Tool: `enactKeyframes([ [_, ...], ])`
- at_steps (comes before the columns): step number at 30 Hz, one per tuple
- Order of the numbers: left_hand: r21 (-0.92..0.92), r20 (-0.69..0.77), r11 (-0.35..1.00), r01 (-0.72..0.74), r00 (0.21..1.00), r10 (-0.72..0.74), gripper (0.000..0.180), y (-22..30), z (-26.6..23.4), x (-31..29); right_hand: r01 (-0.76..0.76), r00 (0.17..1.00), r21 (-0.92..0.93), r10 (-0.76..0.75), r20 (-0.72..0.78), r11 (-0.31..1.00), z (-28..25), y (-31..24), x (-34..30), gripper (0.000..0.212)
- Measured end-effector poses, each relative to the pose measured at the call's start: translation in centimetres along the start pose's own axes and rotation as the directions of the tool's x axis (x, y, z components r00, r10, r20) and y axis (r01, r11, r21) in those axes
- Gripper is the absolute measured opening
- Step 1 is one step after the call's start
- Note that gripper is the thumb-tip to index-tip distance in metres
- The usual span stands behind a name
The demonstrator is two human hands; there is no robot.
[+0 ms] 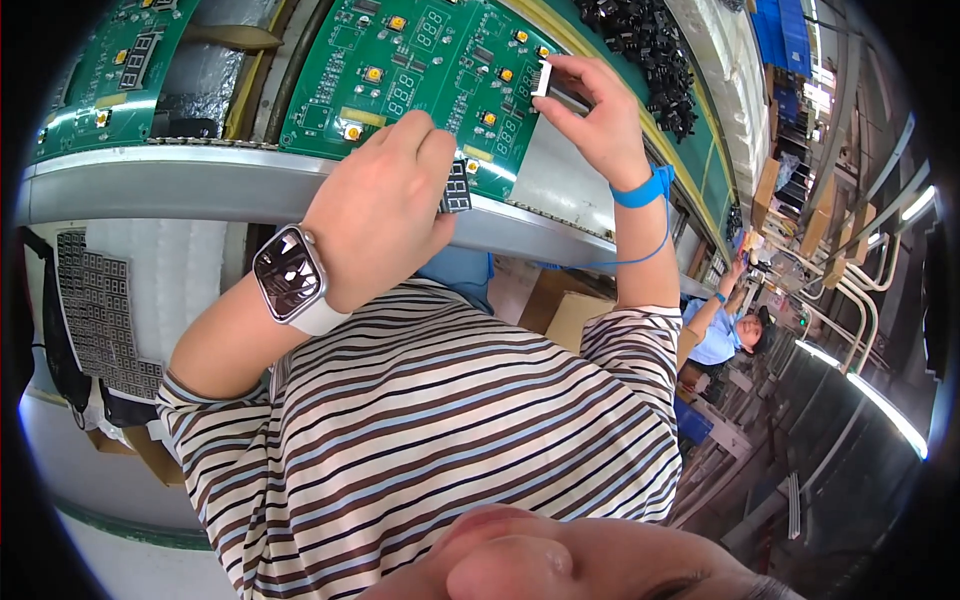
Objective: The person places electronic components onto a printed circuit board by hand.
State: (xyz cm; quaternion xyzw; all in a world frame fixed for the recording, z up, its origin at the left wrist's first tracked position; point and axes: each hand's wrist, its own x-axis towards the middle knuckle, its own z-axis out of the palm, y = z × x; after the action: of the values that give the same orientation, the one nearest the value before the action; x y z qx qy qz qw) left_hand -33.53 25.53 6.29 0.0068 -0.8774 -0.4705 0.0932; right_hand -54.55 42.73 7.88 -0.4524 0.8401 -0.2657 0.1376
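My left hand (pixel 385 205), with a watch above it, is closed over the near edge of a green circuit board (pixel 440 110). A black seven-segment display (pixel 457 188) with white digits sticks out from under its fingers. At the board's right side my right hand (pixel 598 118), wearing a blue wrist strap, pinches another digit display (pixel 542 79) between thumb and fingers. That one is turned on edge, its white side and pins showing above the printed digit outlines. Yellow-topped push buttons (pixel 373 74) and small parts stand on the board.
A metal rail (pixel 170 197) runs along the near edge of the line. Another green board (pixel 100 75) lies to the left. Black components (pixel 645 60) are heaped at far right. White foam (pixel 170 290) with rows of displays (pixel 100 320) sits lower left. A co-worker (pixel 715 340) is at right.
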Motion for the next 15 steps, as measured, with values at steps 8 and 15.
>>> enactKeyframes([
  [8,-0.006,-0.004,1.000,-0.003,1.000,0.003,0.042,-0.15,-0.06,0.12,-0.022,0.998,-0.029,0.024,0.051,0.999,-0.39,-0.71,0.44,0.039],
  [15,-0.005,0.041,1.000,0.014,0.999,-0.014,0.041,0.04,-0.27,0.22,0.008,0.999,-0.046,-0.007,0.031,0.999,-0.36,-0.28,0.24,0.039],
])
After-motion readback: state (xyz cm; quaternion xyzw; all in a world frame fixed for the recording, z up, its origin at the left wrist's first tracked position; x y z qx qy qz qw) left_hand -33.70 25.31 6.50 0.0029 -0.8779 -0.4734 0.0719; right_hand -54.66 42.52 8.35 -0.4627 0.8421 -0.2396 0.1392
